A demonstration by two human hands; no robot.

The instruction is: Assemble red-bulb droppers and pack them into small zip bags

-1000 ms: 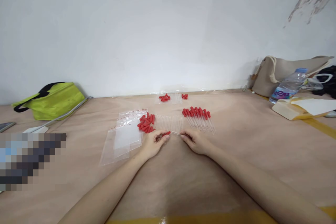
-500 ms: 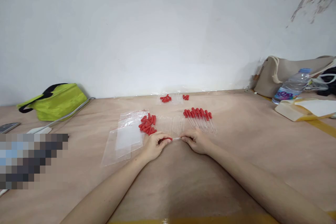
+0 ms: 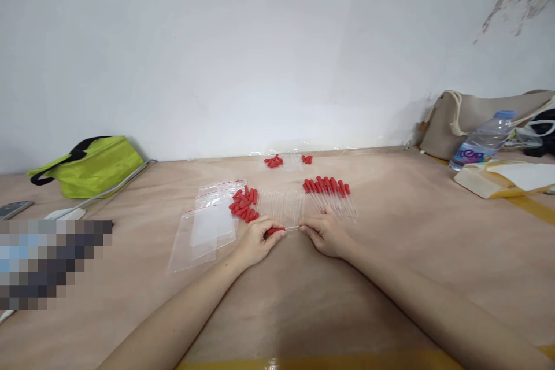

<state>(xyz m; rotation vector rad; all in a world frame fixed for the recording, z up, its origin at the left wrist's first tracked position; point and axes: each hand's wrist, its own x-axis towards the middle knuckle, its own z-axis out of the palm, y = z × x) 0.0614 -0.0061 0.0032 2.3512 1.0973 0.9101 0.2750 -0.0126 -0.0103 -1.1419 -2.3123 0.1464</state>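
Note:
My left hand (image 3: 259, 239) pinches a red rubber bulb (image 3: 274, 231) between thumb and fingers. From the bulb's right end a thin clear dropper tube (image 3: 292, 228) runs level into my right hand (image 3: 323, 232), whose fingertips are closed on it. Whether the tube sits inside the bulb is too small to tell. Just behind my left hand is a pile of loose red bulbs (image 3: 244, 203). Bare clear tubes (image 3: 281, 204) lie side by side behind the gap between my hands. Beyond my right hand are several droppers (image 3: 327, 186) with red bulbs on their tubes.
Clear zip bags (image 3: 203, 231) lie left of the bulbs. More red bulbs (image 3: 274, 161) and tubes lie near the wall. A lime-green bag (image 3: 99, 167) and a phone (image 3: 15, 210) are at left; a water bottle (image 3: 483, 141), beige bag (image 3: 437, 127) and open envelope (image 3: 481, 181) at right.
More of the red bulb shows between my left thumb and fingers. Both hands stay in nearly the same place, with the tube still between them.

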